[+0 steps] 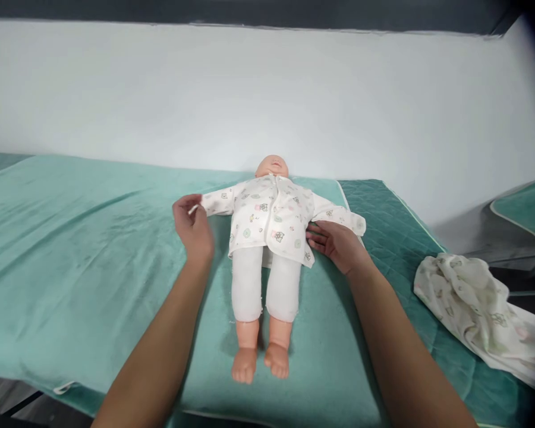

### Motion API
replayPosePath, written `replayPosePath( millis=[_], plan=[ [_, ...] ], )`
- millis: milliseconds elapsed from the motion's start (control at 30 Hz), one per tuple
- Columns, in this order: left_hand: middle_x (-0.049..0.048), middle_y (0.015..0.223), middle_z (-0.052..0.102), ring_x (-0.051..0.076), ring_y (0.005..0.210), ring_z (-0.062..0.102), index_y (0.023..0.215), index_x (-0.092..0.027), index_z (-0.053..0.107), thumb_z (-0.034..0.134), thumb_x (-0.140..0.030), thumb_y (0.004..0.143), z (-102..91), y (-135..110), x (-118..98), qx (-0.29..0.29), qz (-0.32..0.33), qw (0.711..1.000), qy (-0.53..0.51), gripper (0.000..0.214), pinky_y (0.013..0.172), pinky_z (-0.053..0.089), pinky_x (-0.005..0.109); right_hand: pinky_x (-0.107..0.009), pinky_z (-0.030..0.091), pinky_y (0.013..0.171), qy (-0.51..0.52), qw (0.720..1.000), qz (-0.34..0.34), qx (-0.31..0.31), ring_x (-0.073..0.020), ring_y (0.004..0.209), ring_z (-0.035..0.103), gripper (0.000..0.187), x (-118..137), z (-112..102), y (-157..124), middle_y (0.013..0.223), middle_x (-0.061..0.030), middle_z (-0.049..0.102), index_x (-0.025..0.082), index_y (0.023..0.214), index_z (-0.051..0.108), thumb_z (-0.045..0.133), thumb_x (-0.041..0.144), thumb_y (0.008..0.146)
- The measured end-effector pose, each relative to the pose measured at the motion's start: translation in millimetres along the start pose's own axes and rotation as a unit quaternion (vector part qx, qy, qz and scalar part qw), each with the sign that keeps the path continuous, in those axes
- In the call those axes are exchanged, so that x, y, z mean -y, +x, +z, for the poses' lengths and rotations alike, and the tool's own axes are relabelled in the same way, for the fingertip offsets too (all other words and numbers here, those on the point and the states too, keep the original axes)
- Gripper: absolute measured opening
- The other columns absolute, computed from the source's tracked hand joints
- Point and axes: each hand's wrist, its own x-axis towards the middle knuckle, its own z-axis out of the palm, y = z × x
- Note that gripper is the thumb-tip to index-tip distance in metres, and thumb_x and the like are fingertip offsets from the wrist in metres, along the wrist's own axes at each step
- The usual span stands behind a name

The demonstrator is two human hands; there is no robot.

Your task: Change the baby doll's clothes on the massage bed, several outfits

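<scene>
A baby doll (272, 166) lies on its back, head toward the wall, its arms spread. It wears a white printed jacket (254, 208), closed down the front, over white soft legs (247, 285); its feet are bare. My left hand (194, 229) is closed at the end of the jacket's left-side sleeve, thumb and fingers pinched around the cuff. Beside the other side of the jacket, below that sleeve, lies my right hand (334, 242), fingers stretched out and fingertips against the jacket's edge. Its sleeve cuff hangs past where the doll's hand would be.
A green soft sheet (93, 249) covers the bed under the doll. To the right is a darker quilted green cover (378, 220), with a crumpled printed white cloth (468, 303) on it. The white wall (205, 95) stands right behind the bed.
</scene>
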Motion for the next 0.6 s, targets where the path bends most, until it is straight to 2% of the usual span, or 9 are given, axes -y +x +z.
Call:
replayPosePath(
  millis=[33,100,167,200,267,367,467,600],
  plan=[
    [0.0008,0.092,0.064,0.015,0.090,0.062,0.098,-0.023,0.059,0.057,-0.017,0.085,0.9,-1,-1,0.037,-0.036,0.999,-0.004,0.015,0.088,0.049,0.026,-0.024,0.059,0.048,-0.057,0.998,-0.020,0.004,-0.0167,0.060,0.070,0.003,-1,0,-1,0.082,-0.0104,0.075,0.016,0.089,0.066,0.067,0.019,0.087],
    [-0.0015,0.071,0.061,0.014,0.067,0.056,0.094,-0.023,0.062,0.060,-0.026,0.086,1.9,-2,0,0.135,-0.111,0.984,0.030,0.009,0.068,0.045,0.025,-0.023,0.052,0.042,-0.166,0.984,-0.062,0.007,-0.0140,0.051,0.063,0.014,-4,1,-2,0.070,-0.0059,0.072,0.018,0.079,0.066,0.070,0.028,0.087],
    [-0.0017,0.066,0.060,0.015,0.061,0.051,0.090,-0.023,0.064,0.062,-0.034,0.086,2.0,-1,3,0.221,-0.144,0.959,0.105,0.011,0.060,0.038,0.025,-0.022,0.047,0.041,-0.249,0.963,-0.097,0.019,-0.0127,0.049,0.058,0.023,-6,2,-3,0.061,-0.0020,0.066,0.020,0.071,0.064,0.067,0.036,0.088],
    [-0.0012,0.067,0.062,0.015,0.063,0.051,0.088,-0.023,0.065,0.062,-0.037,0.087,1.7,-1,4,0.246,-0.142,0.949,0.140,0.014,0.060,0.036,0.026,-0.023,0.045,0.041,-0.279,0.953,-0.115,0.026,-0.0125,0.049,0.056,0.025,-7,3,-4,0.059,-0.0003,0.064,0.021,0.070,0.064,0.065,0.038,0.088],
    [-0.0005,0.071,0.063,0.016,0.068,0.052,0.085,-0.023,0.065,0.060,-0.040,0.089,0.5,-1,5,0.260,-0.131,0.940,0.178,0.019,0.062,0.035,0.026,-0.024,0.042,0.043,-0.319,0.935,-0.151,0.030,-0.0125,0.049,0.052,0.024,-10,4,-8,0.056,0.0026,0.059,0.023,0.071,0.063,0.063,0.040,0.088],
    [-0.0001,0.073,0.063,0.017,0.073,0.051,0.078,-0.022,0.064,0.058,-0.044,0.090,-2.7,-2,4,0.258,-0.123,0.942,0.177,0.026,0.066,0.036,0.026,-0.026,0.041,0.050,-0.350,0.913,-0.210,0.027,-0.0132,0.053,0.049,0.020,-17,2,-20,0.059,0.0039,0.058,0.024,0.081,0.065,0.062,0.042,0.088],
    [-0.0007,0.074,0.063,0.016,0.073,0.051,0.077,-0.021,0.064,0.060,-0.048,0.089,-6.4,-6,1,0.270,-0.127,0.942,0.154,0.029,0.067,0.037,0.025,-0.029,0.044,0.061,-0.352,0.899,-0.258,0.038,-0.0155,0.063,0.054,0.024,-27,-5,-43,0.071,0.0019,0.064,0.023,0.100,0.067,0.062,0.044,0.090],
    [-0.0031,0.066,0.060,0.014,0.061,0.048,0.085,-0.022,0.063,0.062,-0.046,0.086,-14.6,-17,-4,0.267,-0.153,0.943,0.130,0.024,0.060,0.035,0.024,-0.033,0.049,0.080,-0.331,0.895,-0.290,0.072,-0.0182,0.081,0.062,0.035,-42,-14,-76,0.092,-0.0013,0.070,0.024,0.120,0.062,0.065,0.039,0.089]
  ],
)
